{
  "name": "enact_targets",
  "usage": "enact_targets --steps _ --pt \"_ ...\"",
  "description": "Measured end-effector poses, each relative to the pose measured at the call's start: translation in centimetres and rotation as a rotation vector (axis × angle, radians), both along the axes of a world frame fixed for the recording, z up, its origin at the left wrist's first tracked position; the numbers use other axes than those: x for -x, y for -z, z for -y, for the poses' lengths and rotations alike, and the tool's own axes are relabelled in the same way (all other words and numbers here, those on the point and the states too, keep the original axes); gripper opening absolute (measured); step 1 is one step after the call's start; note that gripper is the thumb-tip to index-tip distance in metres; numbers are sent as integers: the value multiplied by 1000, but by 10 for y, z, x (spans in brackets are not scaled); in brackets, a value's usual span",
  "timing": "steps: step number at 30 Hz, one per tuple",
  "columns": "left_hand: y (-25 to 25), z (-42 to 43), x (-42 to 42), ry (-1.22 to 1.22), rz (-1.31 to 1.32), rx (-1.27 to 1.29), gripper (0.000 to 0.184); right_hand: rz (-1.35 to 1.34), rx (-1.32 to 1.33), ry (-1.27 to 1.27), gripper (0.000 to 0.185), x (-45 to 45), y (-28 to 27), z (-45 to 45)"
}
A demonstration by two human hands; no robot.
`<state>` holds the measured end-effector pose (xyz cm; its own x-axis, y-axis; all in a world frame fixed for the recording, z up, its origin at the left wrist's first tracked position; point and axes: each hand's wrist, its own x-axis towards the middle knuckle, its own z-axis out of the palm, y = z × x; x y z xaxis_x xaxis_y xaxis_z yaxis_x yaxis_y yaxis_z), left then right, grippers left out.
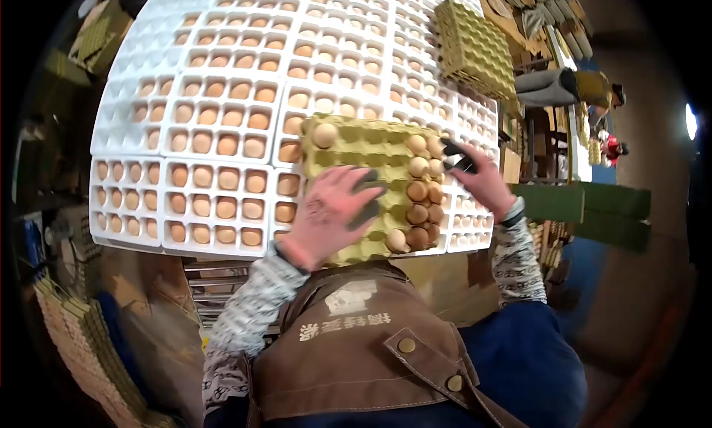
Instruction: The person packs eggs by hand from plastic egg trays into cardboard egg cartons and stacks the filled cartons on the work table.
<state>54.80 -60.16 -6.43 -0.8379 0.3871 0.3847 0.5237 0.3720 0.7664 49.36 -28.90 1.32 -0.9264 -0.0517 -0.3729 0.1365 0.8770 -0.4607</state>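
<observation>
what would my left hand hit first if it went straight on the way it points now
Probably the pale eggs toward the right side of the green tray, beyond some bare cups. Your left hand's height above the tray is unclear, so it might pass over them.

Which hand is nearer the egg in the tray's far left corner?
Left hand, on the near side of the egg; right hand, at the right edge of the tray.

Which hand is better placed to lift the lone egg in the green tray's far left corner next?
Probably the left hand: it is over the tray, nearer that egg. The right hand is at the tray's right edge.
</observation>
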Motion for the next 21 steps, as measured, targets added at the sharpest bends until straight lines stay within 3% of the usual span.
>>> enact_targets --steps 3,4,7,9,11,12,13,15,16,17,19,20,21 --pt "4 -95 21 -5 3 195 39 -320 -282 -361 62 -22 60 -29" --pt "15 -118 27 -52 -91 271 43 -328 -227 -297 60 -22 70 -31" --pt "-4 -164 45 -5 367 512 55 -392 72 -157 53 -27 95 -50" --pt "8 -183 41 -184 301 469 53 -378 458 1 44 -33 106 -62" --pt "28 -178 42 -277 442 294 55 -195 1211 393 41 -26 139 -93" --pt "65 -167 42 -312 463 -68 49 -252 1322 339 38 -21 138 -96" --pt "49 -162 41 -322 642 -500 40 -302 1435 278 35 -15 138 -100" --pt "29 -146 55 -247 874 -1164 28 108 1265 326 31 11 110 -113" --pt "31 -141 65 -213 885 -1036 25 -34 931 114 34 21 110 -95" --pt "32 -138 78 -178 889 -913 23 -338 330 -243 40 21 88 -77" --pt "0 -162 91 -149 622 188 40 -578 -86 -506 42 30 102 -58" --pt "6 -171 91 -151 391 495 44 -471 -79 -505 40 37 92 -60" --pt "16 -174 92 -152 150 792 51 -484 130 -428 37 39 97 -71"
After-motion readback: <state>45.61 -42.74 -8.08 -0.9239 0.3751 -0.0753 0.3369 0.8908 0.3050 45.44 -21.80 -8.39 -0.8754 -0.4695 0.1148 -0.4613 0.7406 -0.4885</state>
